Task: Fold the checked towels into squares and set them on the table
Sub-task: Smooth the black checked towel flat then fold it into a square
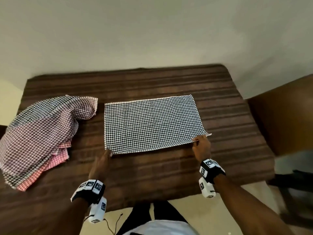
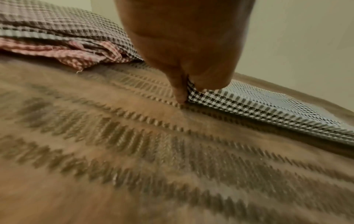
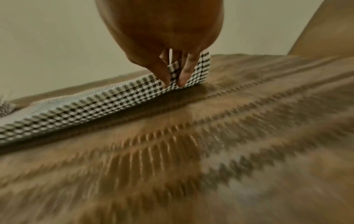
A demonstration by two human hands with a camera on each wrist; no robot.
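A black-and-white checked towel (image 1: pixel 150 124) lies flat as a wide rectangle in the middle of the table (image 1: pixel 228 150), which has a brown striped cover. My left hand (image 1: pixel 108 154) pinches its near left corner, and the left wrist view shows the checked towel (image 2: pixel 258 104) caught between thumb and finger of that left hand (image 2: pixel 188 89). My right hand (image 1: pixel 197 140) pinches the near right corner. In the right wrist view the right hand (image 3: pixel 174 84) holds the towel (image 3: pixel 95 106) slightly lifted off the cover.
A loose pile of checked towels (image 1: pixel 39 138), dark and red ones, covers the table's left side, seen also as the pile (image 2: pixel 63 40) in the left wrist view. A wooden chair (image 1: pixel 284 116) stands to the right. A plain wall lies beyond the far edge.
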